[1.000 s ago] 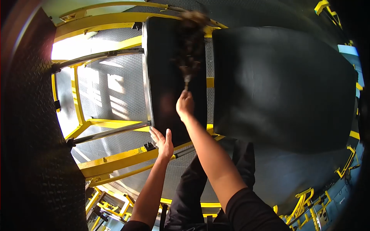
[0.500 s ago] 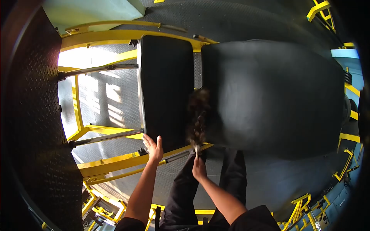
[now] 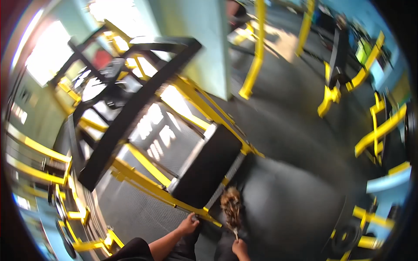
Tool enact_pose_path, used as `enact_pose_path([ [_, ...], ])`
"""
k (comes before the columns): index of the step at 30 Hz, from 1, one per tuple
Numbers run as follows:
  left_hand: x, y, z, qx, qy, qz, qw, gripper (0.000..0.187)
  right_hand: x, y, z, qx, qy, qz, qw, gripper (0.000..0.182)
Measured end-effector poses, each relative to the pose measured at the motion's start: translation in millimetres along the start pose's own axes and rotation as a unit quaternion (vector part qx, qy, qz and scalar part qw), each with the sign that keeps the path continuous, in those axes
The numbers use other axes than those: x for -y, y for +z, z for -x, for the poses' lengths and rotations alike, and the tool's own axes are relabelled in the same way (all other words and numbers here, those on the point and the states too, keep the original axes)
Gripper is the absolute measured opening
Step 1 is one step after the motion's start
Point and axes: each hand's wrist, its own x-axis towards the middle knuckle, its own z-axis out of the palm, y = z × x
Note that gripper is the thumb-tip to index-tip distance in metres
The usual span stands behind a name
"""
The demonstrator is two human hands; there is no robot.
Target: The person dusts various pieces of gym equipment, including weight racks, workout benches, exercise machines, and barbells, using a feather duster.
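Observation:
My right hand [image 3: 239, 248] holds the pale handle of a brown feather duster [image 3: 231, 204]. The duster's feathers stand upright beside the gap between two black pads. To its left is the smaller black pad [image 3: 208, 167], set in a yellow machine frame [image 3: 150, 187]. On its right lies the large black pad [image 3: 287, 200], smooth and shiny. My left hand [image 3: 189, 223] is at the near side of the frame, below the small pad, with its fingers curled. A small greyish part shows at those fingers, but I cannot make out what it is.
A black angled upper frame [image 3: 143, 104] rises at the left of the machine. Behind it stands a pale green pillar [image 3: 200, 56]. Other yellow gym machines [image 3: 254, 56] stand around, with weight plates [image 3: 347, 237] at the lower right. Bright windows [image 3: 50, 52] are at upper left.
The view has swung up and tilted, showing more of the room. My left hand has left the small pad's edge for the near side of the frame, its fingers now curled. The right still holds the duster.

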Motion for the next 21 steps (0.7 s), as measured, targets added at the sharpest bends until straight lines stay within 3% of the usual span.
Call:
enact_pose_path([
  [2,-31,-11,55,-0.025,-0.017,0.048,0.998,0.069,3,-69,18,0.007,-0.109,0.07,0.992,0.041],
  [4,-46,-19,90,-0.034,-0.026,0.087,0.995,0.068,-3,-104,18,0.025,-0.115,0.034,0.992,0.046],
  [7,-29,-19,128,-0.074,-0.038,0.092,0.992,0.066,-19,-139,13,-0.01,-0.204,0.002,0.979,0.047],
  [10,-23,-19,158,-0.12,-0.055,0.128,0.983,0.064,-24,-164,22,-0.086,-0.272,-0.012,0.958,0.048],
  [12,-19,-17,173,-0.143,-0.048,0.136,0.979,0.063,-32,-175,34,-0.087,-0.285,0.018,0.954,0.048],
  [16,-16,-5,191,-0.136,-0.023,0.148,0.979,0.062,-57,-175,40,-0.153,-0.317,0.002,0.936,0.049],
  [18,-8,6,193,-0.093,-0.001,0.125,0.988,0.063,-67,-174,68,-0.207,-0.207,-0.034,0.956,0.03],
  [21,-8,21,193,-0.06,0.014,0.095,0.994,0.065,-91,-196,139,-0.18,-0.007,0.043,0.983,0.024],
])
